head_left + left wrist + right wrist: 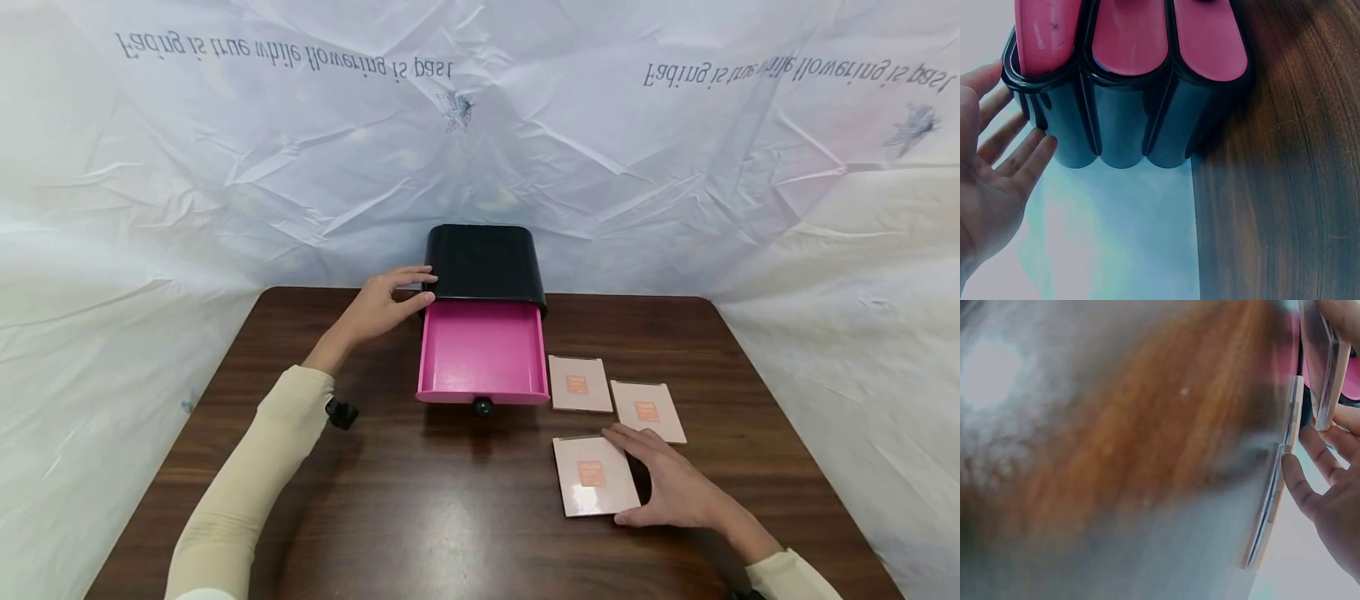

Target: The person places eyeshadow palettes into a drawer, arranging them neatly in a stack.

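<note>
Head view: a black drawer box (485,262) stands at the middle of the counter's (420,517) far edge, its pink drawer (483,350) pulled out toward the person. The left hand (386,304), fingers straight and relaxed, rests against the box's left side; the left wrist view shows its fingertips (1038,153) touching the dark casing. Three pale packets lie flat toward the right edge, beside the drawer. The right hand (671,483) is spread over the right side of the nearest packet (595,475), fingers lying on it, thumb at its near edge. The two other packets (579,383) (647,411) lie side by side just beyond it.
</note>
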`<state>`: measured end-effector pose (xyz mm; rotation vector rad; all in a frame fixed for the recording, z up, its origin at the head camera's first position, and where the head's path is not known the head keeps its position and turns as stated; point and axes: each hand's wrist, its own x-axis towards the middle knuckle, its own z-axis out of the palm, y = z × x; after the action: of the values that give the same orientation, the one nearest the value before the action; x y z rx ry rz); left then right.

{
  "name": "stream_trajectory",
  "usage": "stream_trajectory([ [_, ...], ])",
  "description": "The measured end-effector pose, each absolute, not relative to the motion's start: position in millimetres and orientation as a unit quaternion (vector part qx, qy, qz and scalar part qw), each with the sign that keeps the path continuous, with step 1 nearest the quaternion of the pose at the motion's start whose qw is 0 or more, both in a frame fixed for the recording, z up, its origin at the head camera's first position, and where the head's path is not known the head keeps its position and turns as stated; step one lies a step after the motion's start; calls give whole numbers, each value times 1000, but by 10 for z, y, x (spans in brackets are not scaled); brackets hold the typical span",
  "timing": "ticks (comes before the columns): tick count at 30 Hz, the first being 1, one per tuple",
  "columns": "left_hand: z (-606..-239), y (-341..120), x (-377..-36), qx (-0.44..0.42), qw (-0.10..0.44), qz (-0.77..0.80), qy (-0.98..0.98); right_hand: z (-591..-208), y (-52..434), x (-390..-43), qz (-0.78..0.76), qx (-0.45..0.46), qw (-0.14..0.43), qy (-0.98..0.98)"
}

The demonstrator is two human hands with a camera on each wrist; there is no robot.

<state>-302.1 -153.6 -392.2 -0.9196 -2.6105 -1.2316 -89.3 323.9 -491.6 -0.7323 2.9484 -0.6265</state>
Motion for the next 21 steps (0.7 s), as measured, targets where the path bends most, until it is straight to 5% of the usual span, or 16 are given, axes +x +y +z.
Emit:
stream_trajectory([
  [21, -3922, -1530, -3021, -297, 50, -415, -858, -4278, 3381, -1077, -235, -205, 0, 950],
])
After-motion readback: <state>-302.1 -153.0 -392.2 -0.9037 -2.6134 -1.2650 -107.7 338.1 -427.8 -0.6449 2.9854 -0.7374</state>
